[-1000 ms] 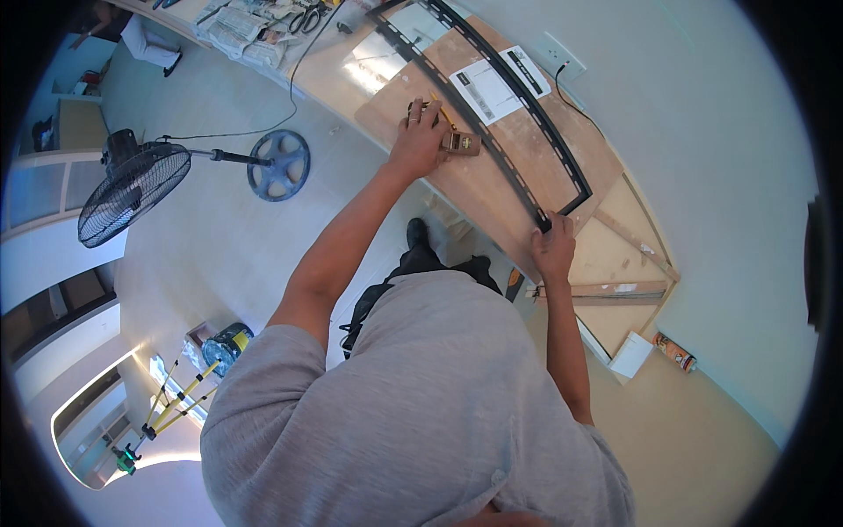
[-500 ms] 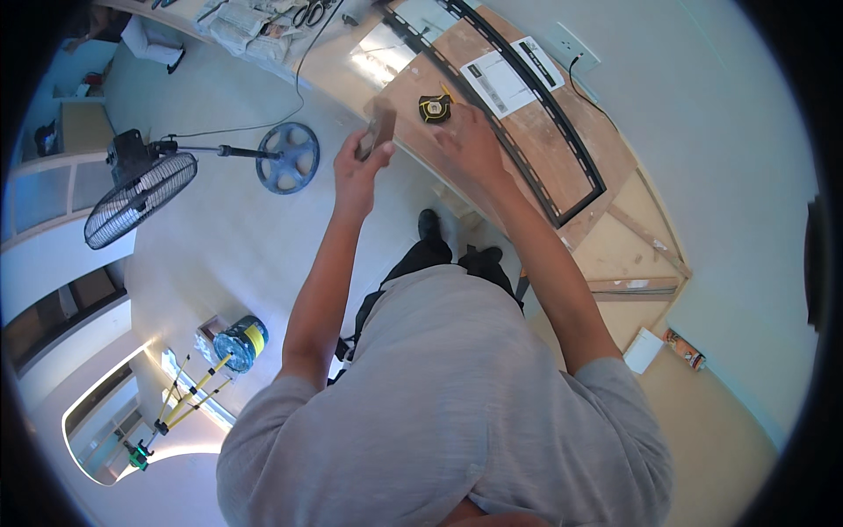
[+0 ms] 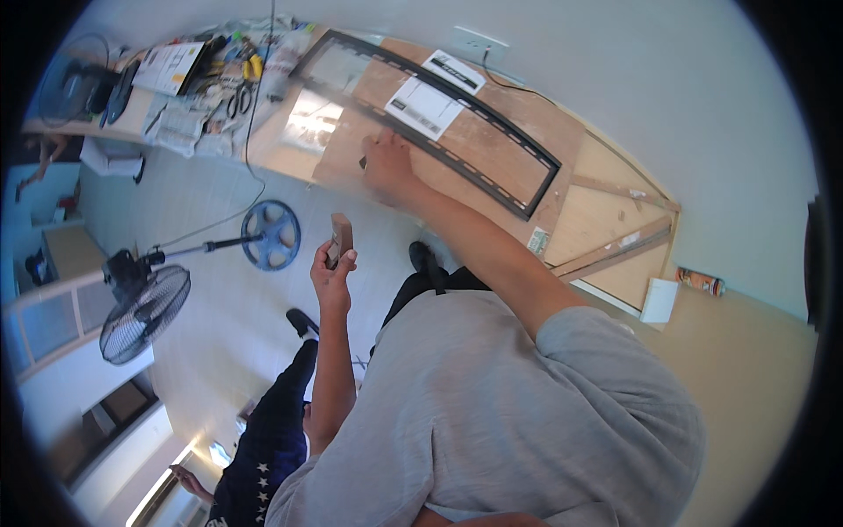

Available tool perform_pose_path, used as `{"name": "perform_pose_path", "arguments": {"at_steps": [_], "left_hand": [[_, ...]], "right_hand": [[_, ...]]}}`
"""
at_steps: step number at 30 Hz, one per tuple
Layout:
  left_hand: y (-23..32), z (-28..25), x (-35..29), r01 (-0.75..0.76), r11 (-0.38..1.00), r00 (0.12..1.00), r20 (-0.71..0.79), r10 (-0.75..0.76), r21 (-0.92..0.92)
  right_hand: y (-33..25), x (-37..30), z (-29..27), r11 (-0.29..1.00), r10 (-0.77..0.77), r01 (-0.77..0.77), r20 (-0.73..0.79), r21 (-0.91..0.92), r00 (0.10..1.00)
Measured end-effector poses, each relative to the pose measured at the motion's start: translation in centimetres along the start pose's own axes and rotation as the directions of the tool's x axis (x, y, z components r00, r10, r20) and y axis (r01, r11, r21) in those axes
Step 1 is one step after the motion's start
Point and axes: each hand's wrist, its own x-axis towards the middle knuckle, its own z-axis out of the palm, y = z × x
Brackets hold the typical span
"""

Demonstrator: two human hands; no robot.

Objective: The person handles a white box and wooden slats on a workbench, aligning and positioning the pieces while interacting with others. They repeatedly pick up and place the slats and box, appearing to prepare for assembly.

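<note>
Head view: long pale wooden board (image 3: 492, 149) across frame top carries black rectangular metal frame (image 3: 457, 114); right hand (image 3: 386, 162) presses flat, fingers open, beside it. Left hand (image 3: 332, 272) at centre grips small brown block (image 3: 341, 239).

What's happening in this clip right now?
A person in a grey shirt stands at a wooden workbench. Their left hand holds up a small brown rectangular block, clear of the bench. Their right hand rests on the wooden board beside a long black metal frame lying on it.
</note>
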Motion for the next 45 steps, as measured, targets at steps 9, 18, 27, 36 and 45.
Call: {"name": "perform_pose_path", "arguments": {"at_steps": [9, 18, 27, 36, 45], "left_hand": [[-0.2, 3.5, 2.9, 0.106, 0.979, 0.985, 0.151, -0.080, -0.174], [-3.9, 6.8, 1.8, 0.308, 0.844, 0.928, 0.333, -0.166, -0.439], [-4.4, 8.4, 0.9, 0.362, 0.796, 0.903, 0.393, -0.171, -0.485], [-6.0, 6.1, -0.4, 0.335, 0.768, 0.931, 0.315, -0.182, -0.546], [-6.5, 4.6, -0.6, 0.257, 0.832, 0.956, 0.253, -0.146, -0.492]], "right_hand": [[-0.1, -1.0, -1.9, 0.994, -0.014, 0.023, 0.084, -0.110, 0.996], [1.3, -0.5, -2.4, 0.991, -0.035, 0.050, 0.122, -0.121, 0.992], [0.3, -0.6, -2.6, 0.960, -0.049, 0.082, 0.127, -0.267, 0.991], [1.5, 0.5, -2.0, 0.868, -0.277, 0.290, 0.092, -0.402, 0.957], [2.6, 3.1, 0.8, 0.777, -0.375, 0.359, 0.079, -0.517, 0.924]]}}
